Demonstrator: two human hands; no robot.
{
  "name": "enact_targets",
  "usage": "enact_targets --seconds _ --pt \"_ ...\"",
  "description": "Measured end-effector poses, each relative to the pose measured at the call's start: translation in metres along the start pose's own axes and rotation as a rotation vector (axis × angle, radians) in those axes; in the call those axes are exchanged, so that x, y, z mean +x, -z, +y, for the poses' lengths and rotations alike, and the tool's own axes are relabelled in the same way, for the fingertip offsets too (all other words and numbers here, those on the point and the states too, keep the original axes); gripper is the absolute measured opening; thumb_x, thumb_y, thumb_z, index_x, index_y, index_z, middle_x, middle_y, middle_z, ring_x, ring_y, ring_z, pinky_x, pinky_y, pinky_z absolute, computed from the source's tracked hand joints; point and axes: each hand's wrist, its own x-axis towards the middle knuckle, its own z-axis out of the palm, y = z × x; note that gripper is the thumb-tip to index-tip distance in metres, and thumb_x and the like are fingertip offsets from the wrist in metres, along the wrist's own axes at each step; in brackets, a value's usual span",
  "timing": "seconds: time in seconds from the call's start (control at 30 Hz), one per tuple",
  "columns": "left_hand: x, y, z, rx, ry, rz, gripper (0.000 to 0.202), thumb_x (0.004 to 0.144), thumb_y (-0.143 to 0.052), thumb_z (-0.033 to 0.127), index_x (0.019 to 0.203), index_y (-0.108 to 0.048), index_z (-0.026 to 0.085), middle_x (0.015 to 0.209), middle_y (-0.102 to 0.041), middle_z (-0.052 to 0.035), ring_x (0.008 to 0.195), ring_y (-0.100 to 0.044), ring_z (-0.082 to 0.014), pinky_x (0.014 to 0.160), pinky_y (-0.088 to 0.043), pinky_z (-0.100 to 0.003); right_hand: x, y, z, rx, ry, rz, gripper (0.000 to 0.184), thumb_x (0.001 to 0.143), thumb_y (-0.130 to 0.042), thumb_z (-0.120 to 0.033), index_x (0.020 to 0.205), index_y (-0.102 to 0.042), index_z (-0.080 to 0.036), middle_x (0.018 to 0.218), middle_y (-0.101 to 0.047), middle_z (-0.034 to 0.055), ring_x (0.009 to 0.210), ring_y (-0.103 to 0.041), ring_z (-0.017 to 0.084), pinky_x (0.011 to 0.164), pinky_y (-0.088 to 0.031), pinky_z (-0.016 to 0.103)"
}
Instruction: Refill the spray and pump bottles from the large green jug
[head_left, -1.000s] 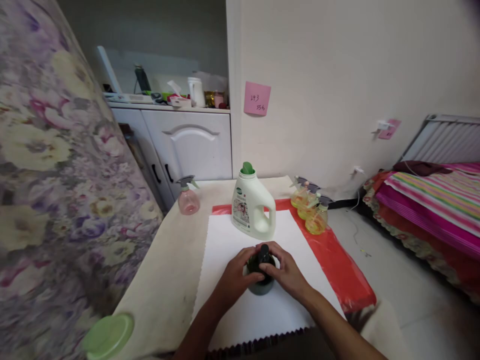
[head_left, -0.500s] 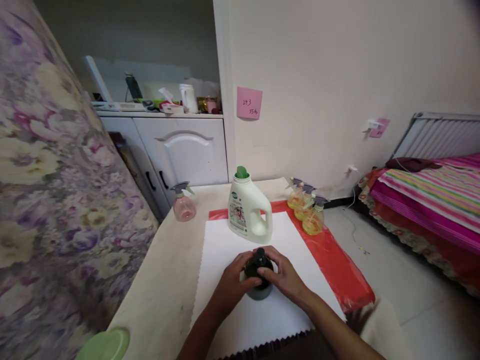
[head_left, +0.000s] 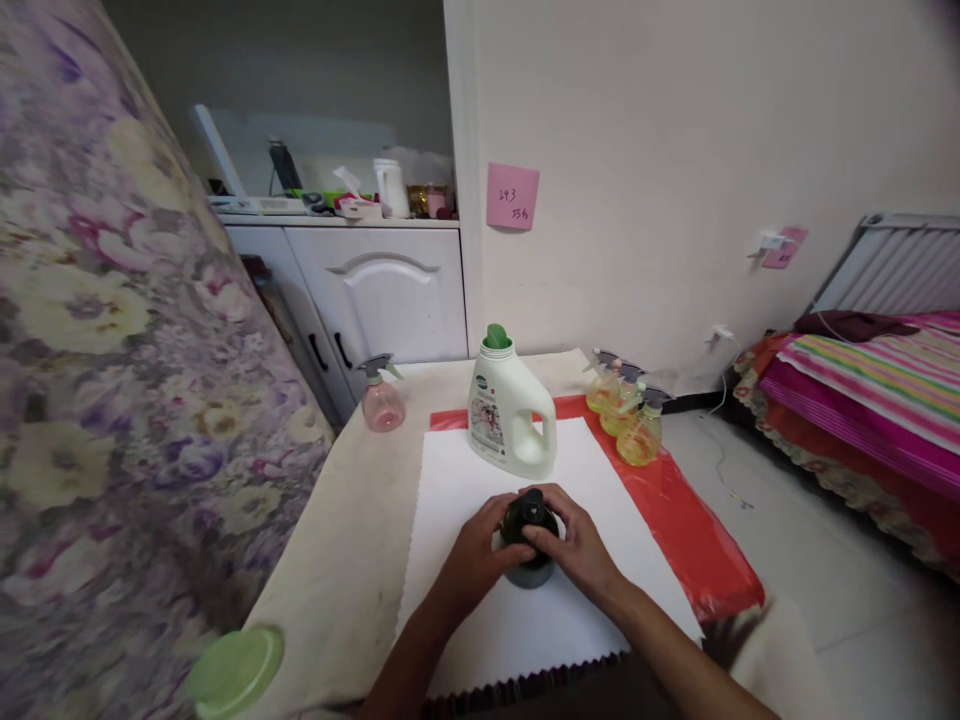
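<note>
Beige tabletop [head_left: 352, 540]: both hands on a small dark green bottle [head_left: 529, 574].
The left fingers [head_left: 501, 520] and right fingers [head_left: 561, 512] clamp it between them, its black top [head_left: 531, 500] seemingly not yet off.

Soft daylight, perhaps rightward; edges warped.

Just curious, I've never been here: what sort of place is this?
Likely a room in a home, part bedroom: a bed with striped covers at right, a white cupboard, a radiator by the wall.
</note>
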Motion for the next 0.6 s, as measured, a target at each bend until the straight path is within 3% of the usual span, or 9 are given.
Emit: enact_targets --seconds 0.3,0.47,0.6 --pt "-0.001 -0.001 0.0 0.017 -0.004 0.021 0.046 0.07 -0.073 0.018 0.115 -0.062 0.023 0.114 -0.063 -0.0054 0.109 -0.057 -0.025 0.098 -0.043 -0.039 0.001 -0.013 0.004 -0.006 -0.028 0.177 0.021 0.071 -0.073 -0.026 0.09 -0.066 -0.022 0.096 -0.065 0.0034 0.096 -0.06 0.023 0.087 -0.047 0.035" --pt "-0.001 -0.001 0.004 0.017 -0.016 0.013 0.044 0.071 -0.071 0.019 0.115 -0.062 0.024 0.114 -0.063 -0.0052 0.108 -0.057 -0.0252 0.097 -0.044 -0.039 -0.001 -0.009 0.0 0.015 -0.041 0.11 0.034 0.072 -0.072 -0.027 0.104 -0.062 -0.023 0.103 -0.064 0.0038 0.1 -0.059 0.023 0.091 -0.047 0.037" --pt "-0.001 -0.001 0.004 0.013 -0.005 0.02 0.045 0.071 -0.071 0.018 0.115 -0.062 0.023 0.114 -0.063 -0.0055 0.109 -0.057 -0.0254 0.097 -0.043 -0.039 0.0 -0.007 0.001 0.003 -0.029 0.113 0.022 0.076 -0.068 -0.028 0.096 -0.063 -0.022 0.098 -0.064 0.0034 0.096 -0.059 0.022 0.089 -0.047 0.036"
